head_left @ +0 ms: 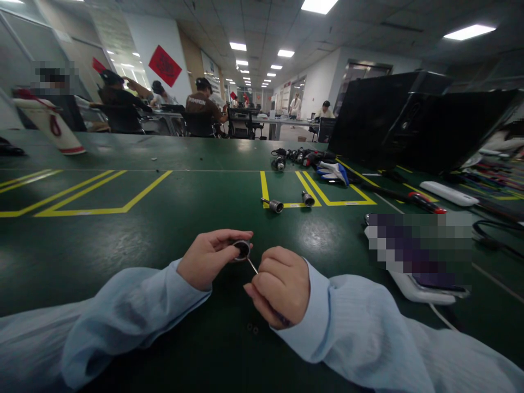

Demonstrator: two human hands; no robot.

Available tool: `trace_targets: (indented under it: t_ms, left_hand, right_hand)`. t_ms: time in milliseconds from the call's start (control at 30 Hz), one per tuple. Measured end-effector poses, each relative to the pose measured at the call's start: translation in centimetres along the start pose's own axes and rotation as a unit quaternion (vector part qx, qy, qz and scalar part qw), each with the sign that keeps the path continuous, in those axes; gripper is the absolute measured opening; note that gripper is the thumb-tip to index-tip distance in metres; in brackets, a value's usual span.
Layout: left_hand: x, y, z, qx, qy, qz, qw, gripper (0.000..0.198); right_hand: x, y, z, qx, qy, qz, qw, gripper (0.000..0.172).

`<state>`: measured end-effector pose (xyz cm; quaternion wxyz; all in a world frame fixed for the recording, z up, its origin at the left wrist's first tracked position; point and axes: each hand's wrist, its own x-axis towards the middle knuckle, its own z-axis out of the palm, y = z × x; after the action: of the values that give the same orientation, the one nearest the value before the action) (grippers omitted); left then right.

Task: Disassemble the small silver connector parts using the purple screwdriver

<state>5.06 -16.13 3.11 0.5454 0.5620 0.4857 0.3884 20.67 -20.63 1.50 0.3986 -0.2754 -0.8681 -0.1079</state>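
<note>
Thumb and fingers of my left hand (210, 255) grip a small round metal cup-shaped part (242, 250), its dark hollow facing me. My right hand (282, 284) is closed around what looks like a screwdriver, whose thin metal shaft (252, 266) reaches to the lower rim of the part. Its handle is mostly hidden in the fist. On the green table below my hands lie two tiny rings (252, 329), perhaps washers or nuts. Farther forward, two metal cylinders with thin stems, one on the left (275, 206) and one on the right (308, 200), rest by the yellow tape.
At right, a phone (413, 251) lies on a white stand with a cable. Beyond it are a red-and-black tool (426, 202), a white bar (448, 194), a blue-and-white glove (332, 173), dark metal parts (297, 157) and black boxes (380, 114). A white cup (55, 128) stands far left; people sit behind.
</note>
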Motion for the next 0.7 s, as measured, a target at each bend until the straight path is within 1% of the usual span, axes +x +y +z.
trace_targets:
  t_ms: [233, 333, 533, 700]
  left_hand:
    - [-0.06, -0.42, -0.02, -0.016, 0.003, 0.002, 1.0, 0.036]
    - [-0.1, -0.53, 0.04, -0.027, 0.008, 0.003, 1.0, 0.037]
    - [-0.1, -0.52, 0.06, -0.015, 0.01, 0.003, 1.0, 0.037]
    - [-0.2, -0.27, -0.02, -0.013, 0.014, 0.002, 1.0, 0.037]
  right_hand:
    - [-0.13, 0.01, 0.32, 0.004, 0.0, 0.001, 1.0, 0.029]
    - [-0.18, -0.01, 0.37, -0.012, -0.002, -0.003, 1.0, 0.03]
    - [-0.15, -0.12, 0.31, -0.046, 0.007, -0.01, 0.999, 0.028]
    - [-0.13, -0.1, 0.31, -0.047, 0.019, -0.019, 0.999, 0.027]
